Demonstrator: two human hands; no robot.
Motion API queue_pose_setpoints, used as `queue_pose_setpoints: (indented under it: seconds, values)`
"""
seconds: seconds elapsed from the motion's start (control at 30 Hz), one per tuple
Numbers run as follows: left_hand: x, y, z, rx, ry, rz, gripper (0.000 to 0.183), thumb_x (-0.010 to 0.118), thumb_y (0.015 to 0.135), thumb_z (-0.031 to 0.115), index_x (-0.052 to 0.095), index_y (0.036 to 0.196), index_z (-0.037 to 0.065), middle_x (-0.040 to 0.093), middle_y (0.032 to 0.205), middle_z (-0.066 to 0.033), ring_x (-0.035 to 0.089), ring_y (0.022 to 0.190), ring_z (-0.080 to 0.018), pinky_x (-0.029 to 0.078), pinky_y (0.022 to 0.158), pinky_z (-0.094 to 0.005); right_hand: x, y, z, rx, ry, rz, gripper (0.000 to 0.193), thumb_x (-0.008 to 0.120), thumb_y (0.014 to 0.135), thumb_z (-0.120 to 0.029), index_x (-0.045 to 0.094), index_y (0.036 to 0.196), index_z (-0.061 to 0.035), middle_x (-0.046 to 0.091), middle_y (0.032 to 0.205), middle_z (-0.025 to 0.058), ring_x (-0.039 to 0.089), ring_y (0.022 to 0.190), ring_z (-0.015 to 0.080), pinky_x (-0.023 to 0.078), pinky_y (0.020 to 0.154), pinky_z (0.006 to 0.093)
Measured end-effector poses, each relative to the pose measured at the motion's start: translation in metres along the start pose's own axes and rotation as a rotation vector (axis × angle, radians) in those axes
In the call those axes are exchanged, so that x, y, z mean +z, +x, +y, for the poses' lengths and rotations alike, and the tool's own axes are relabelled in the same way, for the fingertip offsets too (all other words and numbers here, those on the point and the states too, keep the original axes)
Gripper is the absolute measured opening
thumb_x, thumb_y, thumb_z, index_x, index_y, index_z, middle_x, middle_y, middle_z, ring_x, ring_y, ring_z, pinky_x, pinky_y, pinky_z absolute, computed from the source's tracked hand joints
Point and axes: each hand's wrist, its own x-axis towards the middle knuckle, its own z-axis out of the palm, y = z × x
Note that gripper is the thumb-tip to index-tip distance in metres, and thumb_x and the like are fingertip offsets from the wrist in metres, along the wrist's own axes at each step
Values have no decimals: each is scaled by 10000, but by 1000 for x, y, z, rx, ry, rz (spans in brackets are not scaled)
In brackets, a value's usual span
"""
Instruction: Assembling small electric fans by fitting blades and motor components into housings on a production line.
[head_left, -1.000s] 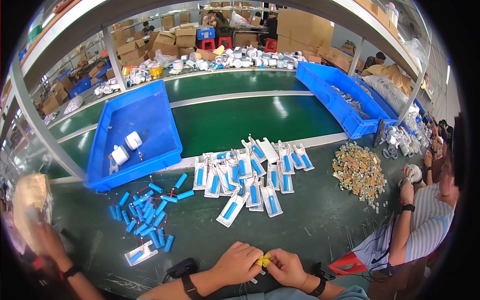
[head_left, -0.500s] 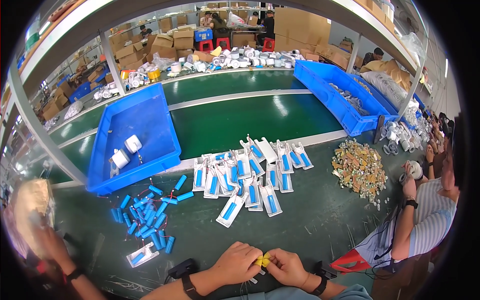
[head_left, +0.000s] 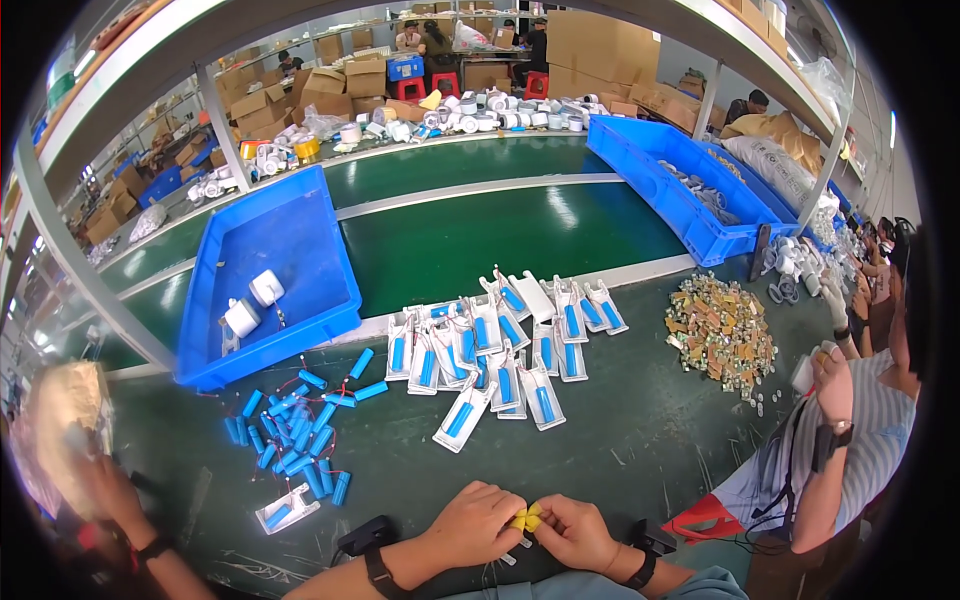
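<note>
Both my hands meet at the near edge of the bench. My left hand (head_left: 474,524) and my right hand (head_left: 574,533) pinch a small bright yellow piece (head_left: 527,517) between their fingertips. Its kind does not show. Just below my fingers lie small whitish translucent bits (head_left: 507,559). Ahead of my hands lies a loose pile of white plastic housings (head_left: 463,417), many with a blue cylindrical battery inside. To the left are blue battery cells (head_left: 297,430) with thin red wires, and one separate housing (head_left: 286,512) nearer my left forearm.
A blue crate (head_left: 270,350) with white parts stands at left; another blue crate (head_left: 690,215) is at far right. Small circuit boards (head_left: 720,335) are heaped on the right. A green conveyor (head_left: 500,235) runs behind. Co-workers sit at both sides; black devices (head_left: 367,535) flank my wrists.
My hands stay almost in place on the yellow piece. The co-worker at right has shifted their arms, with one hand now raised by a white part.
</note>
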Motion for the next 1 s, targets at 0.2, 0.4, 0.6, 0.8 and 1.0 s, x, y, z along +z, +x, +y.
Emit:
queue_pose_setpoints:
  seconds: [0.2, 0.4, 0.6, 0.8, 1.0]
  values:
    - [0, 6, 0, 1, -18, -16, 230, 696, 725, 137, 623, 931, 66, 603, 769, -65, 600, 744, -272, 459, 758, -394, 0, 0, 3, 1, -41, 66, 215, 669, 873, -89, 609, 1071, -28, 655, 816, 92, 656, 657, 175, 530, 601, 291]
    - [-4, 8, 5, -17, 38, -15, 202, 683, 715, 117, 621, 899, 62, 613, 773, -76, 590, 730, -293, 456, 735, -408, -2, 4, 0, -78, -63, 41, 227, 661, 874, -99, 586, 1080, -42, 657, 845, 112, 669, 700, 240, 534, 627, 349]
    - [-1, 11, 7, -3, 24, -17, 199, 683, 685, 106, 629, 872, 66, 612, 761, -87, 581, 724, -316, 456, 700, -417, -20, -1, -3, -22, 148, -43, 226, 646, 887, -144, 571, 1075, -42, 648, 837, 114, 667, 728, 266, 529, 641, 365]
    - [-1, 6, 6, -30, 35, -2, 186, 659, 676, 93, 619, 855, 62, 620, 782, -94, 576, 743, -315, 458, 723, -414, -129, -5, 12, 27, -629, 581, 216, 621, 845, -78, 601, 1055, -31, 652, 908, 150, 664, 780, 332, 538, 693, 400]
    - [0, 9, 6, -3, 41, -11, 199, 650, 677, 84, 619, 872, 58, 621, 786, -96, 575, 743, -315, 459, 729, -414, -206, -19, 76, 214, -677, 845, 384, 701, 804, -57, 530, 1143, -3, 624, 975, 138, 654, 724, 254, 539, 690, 354]
